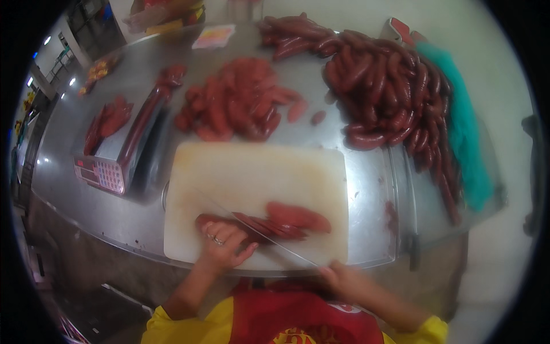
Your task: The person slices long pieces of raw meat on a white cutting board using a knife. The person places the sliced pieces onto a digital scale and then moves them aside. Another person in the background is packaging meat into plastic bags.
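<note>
On a white cutting board (246,166), my left hand (224,245), wearing a ring, is closed over a dark red sausage (203,220) and presses it down near the board's front. My right hand (348,281) grips a long knife (286,250) at the board's lower right edge. Its thin blade slants up and left across the sausage, just right of my left fingers. Several long, slanted sausage slices (298,218) lie to the right of the blade, partly overlapping. My right hand hides the knife's handle.
Beyond the board sits a pile of cut sausage pieces (235,103). At the right, whole sausages (384,86) are heaped beside a teal plastic bag (467,143). A scale (100,174) bearing sausage pieces stands left on the steel table (63,155). Another person's arm (150,16) shows at the far side.
</note>
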A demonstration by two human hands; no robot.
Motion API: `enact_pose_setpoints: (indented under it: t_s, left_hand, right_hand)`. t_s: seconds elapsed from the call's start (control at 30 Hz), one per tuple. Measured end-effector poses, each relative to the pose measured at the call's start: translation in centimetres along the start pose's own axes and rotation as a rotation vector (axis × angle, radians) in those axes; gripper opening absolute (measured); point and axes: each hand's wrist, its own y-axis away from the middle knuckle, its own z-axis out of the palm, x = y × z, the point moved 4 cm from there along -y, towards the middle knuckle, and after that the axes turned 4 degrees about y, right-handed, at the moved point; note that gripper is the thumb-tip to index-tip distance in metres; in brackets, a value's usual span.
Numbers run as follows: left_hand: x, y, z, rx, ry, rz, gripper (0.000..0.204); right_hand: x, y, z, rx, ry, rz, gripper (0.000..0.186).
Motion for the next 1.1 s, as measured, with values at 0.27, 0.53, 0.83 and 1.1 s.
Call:
enact_pose_setpoints:
  t_s: [0.27, 0.53, 0.83, 1.1]
  left_hand:
    - [-0.2, 0.4, 0.5, 0.010, 0.013, -0.085, 0.034]
    - [-0.8, 0.5, -0.7, 0.018, -0.013, -0.009, 0.033]
    - [-1.6, 1.4, -0.5, 0.002, 0.026, -0.177, 0.030]
    - [-1.9, 1.1, -1.5, 0.082, 0.016, -0.132, 0.030]
  right_hand:
    - [-2.1, -2.9, 1.3, 0.002, 0.057, -0.080, 0.048]
    - [-3.4, -3.3, 1.0, 0.055, 0.052, -0.137, 0.049]
    - [-2.7, -1.4, 1.1, -0.015, 0.074, -0.094, 0.051]
    - [-5.3, -5.0, 1.8, 0.111, -0.005, -0.247, 0.048]
